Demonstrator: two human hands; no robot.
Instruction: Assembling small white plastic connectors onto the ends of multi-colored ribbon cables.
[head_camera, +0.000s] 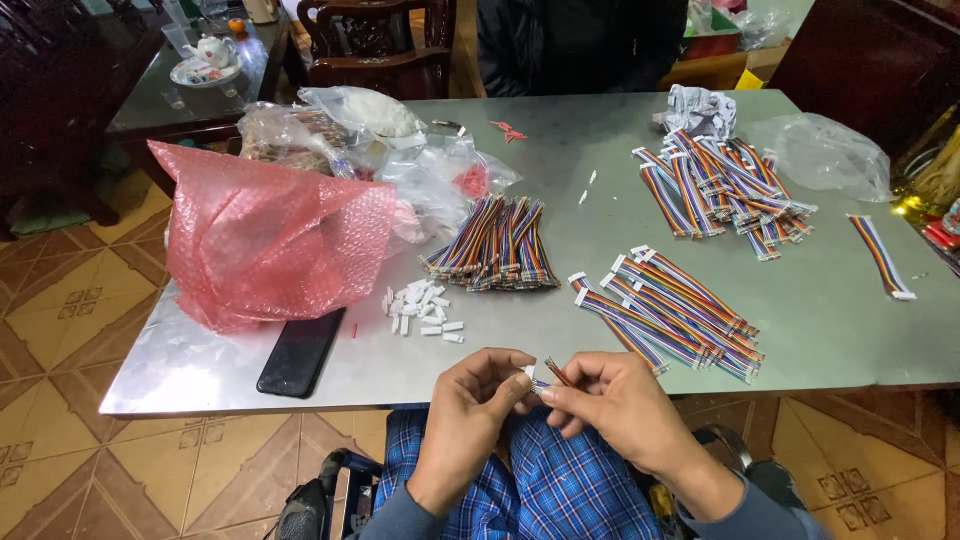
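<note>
At the bottom centre of the frame I see my left hand (478, 400) and right hand (612, 405) meeting above my lap in blue checked trousers (560, 490), just off the near edge of the grey table (850, 320). The left hand's fingertips are pressed onto a small white connector (529, 373); the right hand pinches the short ribbon wire (556, 373) between thumb and forefinger. The wire's long axis runs slanting from lower left to upper right, its near end pointing left toward the connector. To do this well, I judge the wire tips should stay flat and lined up with the connector, the pinch kept close to the end so nothing buckles.

Further in, a pile of white connectors (425, 308) lies left of centre, a black phone (301, 352) beside it. Right of centre lies a row of finished wires (670, 305). Beyond, a bare bundle (495, 245) sits mid-table, a pink bubble-wrap bag (265, 235) at left, and another heap of wires (725, 190) at upper right.
</note>
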